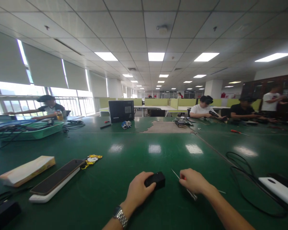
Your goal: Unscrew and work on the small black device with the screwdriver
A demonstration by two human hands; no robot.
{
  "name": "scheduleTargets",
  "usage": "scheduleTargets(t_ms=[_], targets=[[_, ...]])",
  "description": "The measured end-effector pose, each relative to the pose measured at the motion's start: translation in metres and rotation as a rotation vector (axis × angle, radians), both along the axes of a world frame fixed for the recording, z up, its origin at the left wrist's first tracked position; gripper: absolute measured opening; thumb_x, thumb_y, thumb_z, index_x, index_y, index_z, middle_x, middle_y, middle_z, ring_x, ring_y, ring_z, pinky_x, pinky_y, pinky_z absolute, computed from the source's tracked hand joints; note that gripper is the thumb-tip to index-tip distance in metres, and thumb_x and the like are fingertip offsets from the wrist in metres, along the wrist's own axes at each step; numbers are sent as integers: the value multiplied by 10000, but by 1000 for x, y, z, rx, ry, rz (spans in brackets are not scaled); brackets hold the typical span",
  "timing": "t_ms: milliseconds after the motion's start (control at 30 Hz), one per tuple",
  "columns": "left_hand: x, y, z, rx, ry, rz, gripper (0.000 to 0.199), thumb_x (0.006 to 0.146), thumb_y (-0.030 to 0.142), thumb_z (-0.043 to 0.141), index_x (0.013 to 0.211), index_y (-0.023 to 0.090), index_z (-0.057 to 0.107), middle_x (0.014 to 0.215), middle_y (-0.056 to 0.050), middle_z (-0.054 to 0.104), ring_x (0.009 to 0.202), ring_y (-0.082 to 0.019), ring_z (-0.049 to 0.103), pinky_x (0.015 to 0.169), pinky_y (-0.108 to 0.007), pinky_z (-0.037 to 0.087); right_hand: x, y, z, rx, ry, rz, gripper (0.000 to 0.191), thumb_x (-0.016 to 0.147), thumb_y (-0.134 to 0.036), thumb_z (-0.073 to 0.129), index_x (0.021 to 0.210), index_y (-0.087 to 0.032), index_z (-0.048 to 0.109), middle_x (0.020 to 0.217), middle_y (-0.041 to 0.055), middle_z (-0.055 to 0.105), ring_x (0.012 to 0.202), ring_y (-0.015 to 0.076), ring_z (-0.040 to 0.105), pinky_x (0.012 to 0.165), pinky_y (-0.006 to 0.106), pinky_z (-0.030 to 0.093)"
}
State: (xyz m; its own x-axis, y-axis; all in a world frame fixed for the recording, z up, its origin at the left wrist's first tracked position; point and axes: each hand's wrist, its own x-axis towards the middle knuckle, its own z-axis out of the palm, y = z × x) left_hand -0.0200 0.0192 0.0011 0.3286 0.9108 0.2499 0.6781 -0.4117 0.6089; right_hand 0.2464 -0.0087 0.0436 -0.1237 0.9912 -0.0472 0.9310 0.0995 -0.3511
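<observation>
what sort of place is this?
Likely an open-plan office with a shared work area: low yellow-green partitions at the back, ceiling light panels, and a large green worktable in front.

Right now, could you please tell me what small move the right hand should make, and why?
Perhaps ease the thin tool left toward the black box: the left hand grips the box, while the right hand holds the tool, its tip apart.

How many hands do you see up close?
2: the left hand, low in the middle, holding a black box; the right hand beside it, holding a thin tool.
</observation>
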Motion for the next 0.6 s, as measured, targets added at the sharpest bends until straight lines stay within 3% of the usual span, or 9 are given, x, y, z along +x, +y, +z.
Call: scheduleTargets(t_ms=[100, 200, 433, 600], targets=[[-8, 7, 0, 12, 0, 15, 396, 816, 406, 593, 1174, 242, 630, 1099, -44, 647, 999, -231, 581, 868, -318, 441, -13, -11, 13, 31, 218, 182, 274, 866, -347, 483, 870, -177, 697, 845, 40, 678, 750, 166, 597, 645, 252, 408], [-16, 13, -1, 13, -24, -11, 405, 819, 410, 592, 1182, 233, 628, 1108, -50, 643, 998, -230, 579, 868, -313, 439, -25, -20, 15, 45, 299, 274, 282, 865, -348, 488, 838, -167, 704, 775, 21, 670, 681, 139, 562, 614, 229, 387], [-16, 12, -2, 29, -52, -56, 382, 811, 391, 606, 1158, 233, 639, 1084, -52, 644, 977, -229, 574, 863, -310, 435, -39, -20, -3, 71, 235, 268, 311, 879, -350, 476, 895, -193, 743, 810, 37, 712, 709, 158, 603, 640, 237, 387], [-14, 8, 0, 10, -68, -76, 379, 810, 405, 616, 1151, 242, 641, 1051, -46, 643, 929, -223, 575, 816, -307, 442, -40, -19, -6, 52, 237, 282, 343, 883, -359, 460, 873, -174, 749, 776, 44, 710, 673, 153, 599, 615, 230, 385]])
